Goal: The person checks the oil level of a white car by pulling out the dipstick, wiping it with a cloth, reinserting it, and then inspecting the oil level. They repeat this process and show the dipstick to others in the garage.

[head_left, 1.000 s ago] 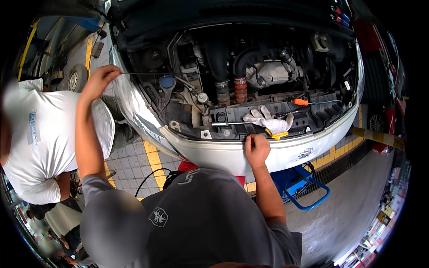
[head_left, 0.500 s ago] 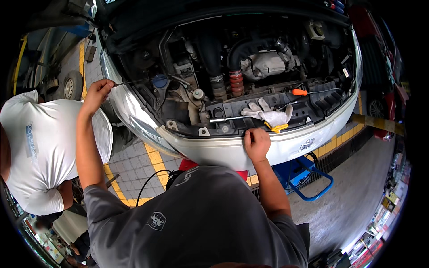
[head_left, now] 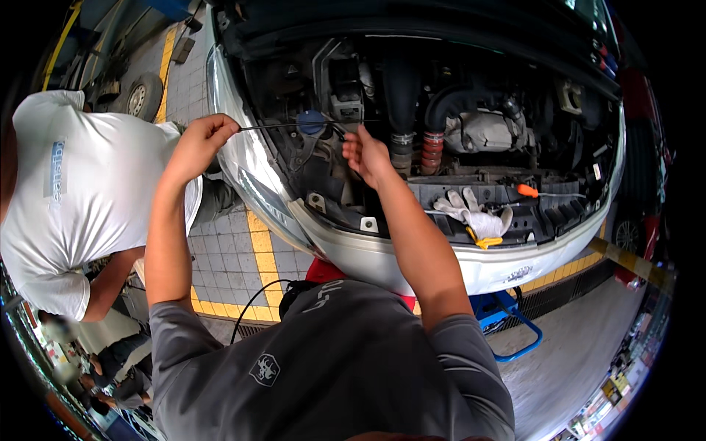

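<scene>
A long, thin dark rod (head_left: 276,126) reaches level across the left part of the open engine bay. My left hand (head_left: 204,143) is closed in a pinch on its left end, above the car's front corner. Close to the rod's right part is my right hand (head_left: 368,156), with loosely curled fingers and the thumb side up. I cannot tell whether it touches the rod. Below the rod sits a blue cap (head_left: 310,122). A white work glove (head_left: 474,213) with a yellow cuff lies on the front panel, near an orange-handled screwdriver (head_left: 526,190).
A co-worker in a white shirt (head_left: 103,198) bends over at my left. The pale bumper (head_left: 441,266) is in front of me. A ribbed red hose (head_left: 432,151) stands in the bay. Beneath the bumper is a blue tubular handle (head_left: 526,345), and a wheel (head_left: 143,95) lies beyond the co-worker.
My right hand has left the front edge of the car and moved up and left, over the bay beside the rod. My left hand still pinches the rod. The view has shifted.
</scene>
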Action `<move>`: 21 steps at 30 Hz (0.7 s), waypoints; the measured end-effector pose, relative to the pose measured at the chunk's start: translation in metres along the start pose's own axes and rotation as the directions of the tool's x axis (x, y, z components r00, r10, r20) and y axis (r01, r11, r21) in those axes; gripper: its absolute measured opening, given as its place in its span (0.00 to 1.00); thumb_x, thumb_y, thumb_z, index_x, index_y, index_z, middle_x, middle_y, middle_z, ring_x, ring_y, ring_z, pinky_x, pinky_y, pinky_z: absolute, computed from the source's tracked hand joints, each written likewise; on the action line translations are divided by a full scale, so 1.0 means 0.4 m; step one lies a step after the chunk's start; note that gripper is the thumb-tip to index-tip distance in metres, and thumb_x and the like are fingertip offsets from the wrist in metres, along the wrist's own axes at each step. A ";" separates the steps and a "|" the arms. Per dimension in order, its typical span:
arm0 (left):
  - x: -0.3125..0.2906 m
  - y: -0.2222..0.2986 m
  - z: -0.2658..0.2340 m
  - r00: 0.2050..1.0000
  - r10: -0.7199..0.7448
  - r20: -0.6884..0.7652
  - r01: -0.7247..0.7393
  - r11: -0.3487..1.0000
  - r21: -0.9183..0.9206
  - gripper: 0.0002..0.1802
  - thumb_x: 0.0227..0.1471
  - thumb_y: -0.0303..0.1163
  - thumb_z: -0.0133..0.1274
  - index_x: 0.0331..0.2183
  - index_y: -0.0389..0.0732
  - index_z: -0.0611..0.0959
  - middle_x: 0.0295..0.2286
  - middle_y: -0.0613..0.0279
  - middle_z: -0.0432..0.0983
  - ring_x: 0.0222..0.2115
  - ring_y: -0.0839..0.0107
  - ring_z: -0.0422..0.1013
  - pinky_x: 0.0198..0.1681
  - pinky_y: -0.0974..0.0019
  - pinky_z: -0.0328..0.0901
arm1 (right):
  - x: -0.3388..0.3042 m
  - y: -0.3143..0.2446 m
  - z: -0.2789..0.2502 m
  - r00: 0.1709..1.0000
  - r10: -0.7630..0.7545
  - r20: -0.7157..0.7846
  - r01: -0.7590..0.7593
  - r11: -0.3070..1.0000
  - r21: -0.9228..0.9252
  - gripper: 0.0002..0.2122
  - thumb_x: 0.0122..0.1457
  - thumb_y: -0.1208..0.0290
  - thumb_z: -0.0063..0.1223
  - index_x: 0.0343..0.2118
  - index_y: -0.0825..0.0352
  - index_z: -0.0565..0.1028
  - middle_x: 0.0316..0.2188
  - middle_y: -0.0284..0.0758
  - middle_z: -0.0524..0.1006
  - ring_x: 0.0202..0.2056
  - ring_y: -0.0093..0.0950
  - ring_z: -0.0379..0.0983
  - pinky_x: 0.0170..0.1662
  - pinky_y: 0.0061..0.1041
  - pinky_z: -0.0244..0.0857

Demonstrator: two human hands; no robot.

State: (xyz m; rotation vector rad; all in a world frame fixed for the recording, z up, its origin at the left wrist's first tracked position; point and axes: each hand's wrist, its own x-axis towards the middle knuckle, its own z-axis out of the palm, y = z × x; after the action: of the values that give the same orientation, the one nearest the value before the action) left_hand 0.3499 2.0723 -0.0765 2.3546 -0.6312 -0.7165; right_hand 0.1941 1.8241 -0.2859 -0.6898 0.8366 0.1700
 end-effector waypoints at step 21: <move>0.325 -0.011 0.439 0.974 0.186 0.130 -0.204 0.969 0.139 0.11 0.56 0.35 0.49 0.32 0.36 0.75 0.26 0.45 0.76 0.31 0.46 0.74 0.35 0.49 0.67 | 0.005 0.011 -0.072 0.961 -0.229 -0.155 0.191 0.955 -0.229 0.14 0.65 0.61 0.43 0.40 0.68 0.74 0.27 0.31 0.78 0.23 0.20 0.70 0.27 0.17 0.61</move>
State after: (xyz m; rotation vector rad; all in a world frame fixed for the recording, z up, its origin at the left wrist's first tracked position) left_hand 0.3391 1.9304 -0.2425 2.3562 -0.9857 -0.7421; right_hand 0.1756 1.8093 -0.3029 -1.0020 0.9191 0.0028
